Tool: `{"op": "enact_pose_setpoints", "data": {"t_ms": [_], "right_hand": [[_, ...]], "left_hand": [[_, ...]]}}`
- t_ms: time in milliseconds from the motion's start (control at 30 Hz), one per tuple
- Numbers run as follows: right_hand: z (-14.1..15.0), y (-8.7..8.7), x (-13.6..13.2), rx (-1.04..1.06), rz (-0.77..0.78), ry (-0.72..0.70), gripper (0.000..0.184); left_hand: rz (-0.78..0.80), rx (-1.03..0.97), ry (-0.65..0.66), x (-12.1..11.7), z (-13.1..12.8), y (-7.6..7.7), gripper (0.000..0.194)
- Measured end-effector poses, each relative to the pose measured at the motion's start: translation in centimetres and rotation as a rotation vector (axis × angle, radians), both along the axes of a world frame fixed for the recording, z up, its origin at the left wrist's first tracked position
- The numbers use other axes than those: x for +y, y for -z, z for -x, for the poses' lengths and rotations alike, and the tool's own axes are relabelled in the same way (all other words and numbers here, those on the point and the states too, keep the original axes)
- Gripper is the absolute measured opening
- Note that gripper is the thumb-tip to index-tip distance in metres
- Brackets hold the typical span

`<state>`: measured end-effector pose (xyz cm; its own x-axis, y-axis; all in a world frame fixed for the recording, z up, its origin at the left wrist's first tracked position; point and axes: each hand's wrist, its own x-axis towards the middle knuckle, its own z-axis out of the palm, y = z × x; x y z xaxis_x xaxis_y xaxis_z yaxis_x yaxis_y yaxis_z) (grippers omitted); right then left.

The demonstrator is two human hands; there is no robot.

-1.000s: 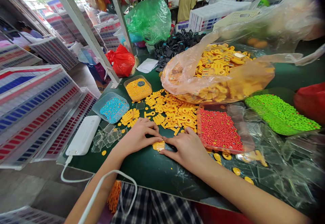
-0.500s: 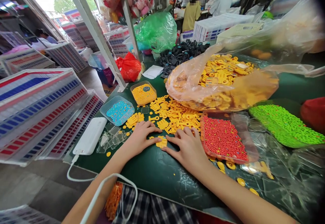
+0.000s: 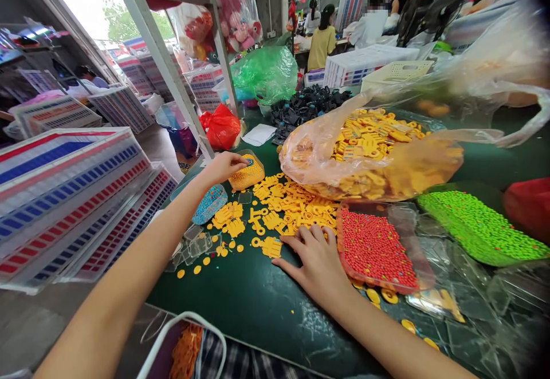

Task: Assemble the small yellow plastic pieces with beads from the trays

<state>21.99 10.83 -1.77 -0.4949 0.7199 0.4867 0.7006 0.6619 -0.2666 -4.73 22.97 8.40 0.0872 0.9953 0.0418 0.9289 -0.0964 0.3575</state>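
Note:
My left hand reaches over the near-left rim of a tub of small yellow beads. Its fingers are drawn together near a dark round piece on the beads; whatever they hold is too small to make out. On the green table my right hand grips the right edge of a flat yellow plastic piece between thumb and forefinger. The piece has a ring at its left end and coloured marks. Just beyond lies a heap of similar yellow pieces.
Blue beads fill a tub partly behind my left forearm. A red bead tray stands right of my right hand, with green beads farther right. Behind are a clear bag of yellow pieces and black parts. Crates stand left.
My left hand has left the yellow piece and moved up and away to the yellow bead tub. My right hand stays at the piece, whose ring end now shows.

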Motion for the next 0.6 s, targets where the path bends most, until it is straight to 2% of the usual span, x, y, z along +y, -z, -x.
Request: {"op": "enact_pose_setpoints", "data": {"t_ms": [100,200,300,400,600], "right_hand": [[-0.1,-0.1,0.0,-0.008,-0.002,0.001,0.034],[-0.3,0.0,0.0,-0.034,-0.010,0.005,0.036],[-0.3,-0.1,0.1,-0.039,-0.005,0.009,0.035],[-0.3,-0.2,0.1,-0.035,0.010,0.011,0.034],[-0.4,-0.2,0.1,-0.058,0.025,0.006,0.034]], "left_hand": [[0.255,0.089,0.138,3.0,0.4,-0.5,0.023],[0.360,0.128,0.226,5.1,0.2,0.0,0.022],[0.398,0.179,0.288,6.5,-0.2,0.7,0.022],[0.403,0.254,0.279,7.1,-0.4,1.3,0.018],[0.273,0.371,0.279,5.5,-0.2,1.8,0.024]]}}
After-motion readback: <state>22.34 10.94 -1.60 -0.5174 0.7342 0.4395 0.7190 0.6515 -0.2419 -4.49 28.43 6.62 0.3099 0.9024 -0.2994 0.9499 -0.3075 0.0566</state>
